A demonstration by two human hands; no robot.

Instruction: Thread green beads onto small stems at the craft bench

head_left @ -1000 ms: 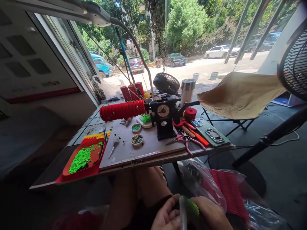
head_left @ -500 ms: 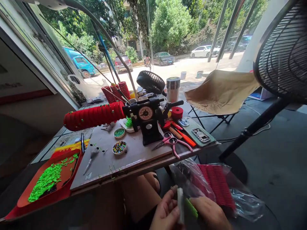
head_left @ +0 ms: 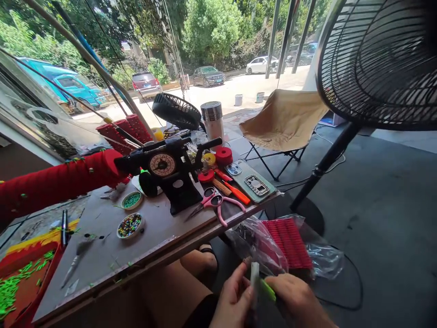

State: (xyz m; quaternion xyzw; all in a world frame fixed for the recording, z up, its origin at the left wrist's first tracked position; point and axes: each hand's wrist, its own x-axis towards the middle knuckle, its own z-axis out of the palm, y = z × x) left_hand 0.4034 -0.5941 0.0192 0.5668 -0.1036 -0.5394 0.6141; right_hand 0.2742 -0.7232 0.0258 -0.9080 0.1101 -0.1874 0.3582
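Near, bottom centre of frame: left hand (head_left: 234,298) closed around a pale strip (head_left: 255,272); right hand (head_left: 295,294), just rightward, closed on a bright green piece (head_left: 268,290), fingertips partly hidden. Step, as I judged it: working both pieces close together; next move seemed to call for a steady left hold. Strip stood nearly upright, narrow, whitish, blurred below; green piece slim, slanted. Farther, mid-left: bead dish (head_left: 129,226), then black stand (head_left: 186,197).

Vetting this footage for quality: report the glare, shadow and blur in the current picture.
Head view: the sunlit pavement is washed out; head view: deep shadow lies under the table; head view: the right grip and green piece look blurred, the dial sharper.
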